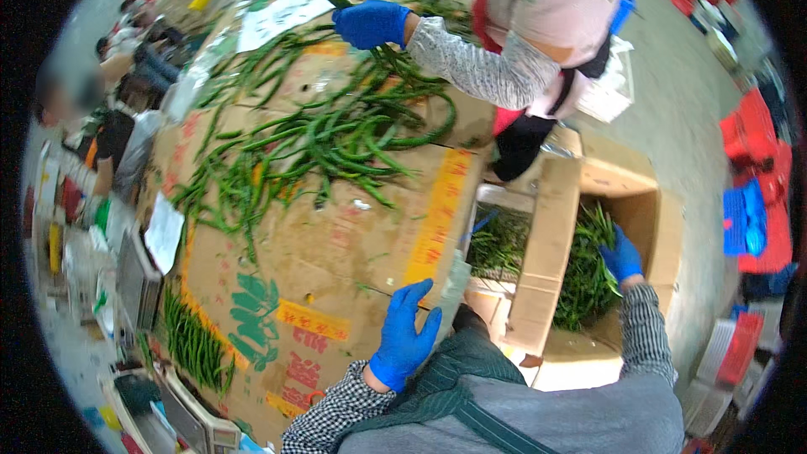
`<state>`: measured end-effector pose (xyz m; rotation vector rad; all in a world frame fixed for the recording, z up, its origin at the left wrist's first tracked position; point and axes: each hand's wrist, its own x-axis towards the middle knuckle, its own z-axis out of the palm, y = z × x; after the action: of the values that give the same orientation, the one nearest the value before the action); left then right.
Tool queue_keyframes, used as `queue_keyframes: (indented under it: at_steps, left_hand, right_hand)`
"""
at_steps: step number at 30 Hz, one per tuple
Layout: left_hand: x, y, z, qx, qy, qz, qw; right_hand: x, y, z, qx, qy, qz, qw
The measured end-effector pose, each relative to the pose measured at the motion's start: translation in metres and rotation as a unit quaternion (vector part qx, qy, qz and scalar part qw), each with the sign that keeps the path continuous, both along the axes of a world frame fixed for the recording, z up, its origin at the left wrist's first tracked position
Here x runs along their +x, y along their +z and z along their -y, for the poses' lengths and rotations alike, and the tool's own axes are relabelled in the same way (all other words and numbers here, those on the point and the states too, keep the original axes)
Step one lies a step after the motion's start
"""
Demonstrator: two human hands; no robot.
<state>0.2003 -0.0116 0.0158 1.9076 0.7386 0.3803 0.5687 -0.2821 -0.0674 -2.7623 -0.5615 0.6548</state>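
My left hand [405, 335], in a blue glove, is held over the near right edge of the cardboard-covered table [336, 240]. Its fingers are stretched apart and nothing is in it. On my right, my right hand [622, 257], also gloved in blue, reaches into an open cardboard carton [546, 261] of long green chili peppers [580, 286]. Its fingers are bent round a pale green pepper [611, 279] against the heap; the fingertips are partly hidden. A loose spread of long green chili peppers [328, 143] covers the table's far half.
Across the table a co-worker's blue-gloved hand [370, 23] holds peppers. A neat row of peppers [195, 340] lies at the near left. Beside the carton stands a crate of greens [498, 244]. Red bags [756, 143] and a blue basket [743, 217] sit at far right.
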Motion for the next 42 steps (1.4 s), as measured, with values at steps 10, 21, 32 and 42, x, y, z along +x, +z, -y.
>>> queue_keyframes:
  at_steps: [10, 21, 32, 42]
  left_hand:
    - [-0.072, -0.008, -0.015, -0.101, 0.213, 0.014, 0.972]
    - [-0.164, -0.027, -0.01, -0.096, 0.401, 0.059, 0.909]
    - [-0.158, -0.029, -0.043, -0.122, 0.425, 0.112, 0.89]
    - [-0.205, -0.008, -0.099, -0.299, 0.491, 0.202, 0.793]
  right_hand:
    - [-0.17, 0.079, -0.334, 0.416, 0.47, -0.036, 0.778]
    - [-0.215, 0.037, -0.462, 0.165, 0.527, 0.173, 0.815]
    - [-0.264, 0.039, -0.604, 0.259, 0.542, 0.048, 0.798]
    - [-0.293, 0.075, -0.532, 0.488, 0.639, -0.037, 0.594]
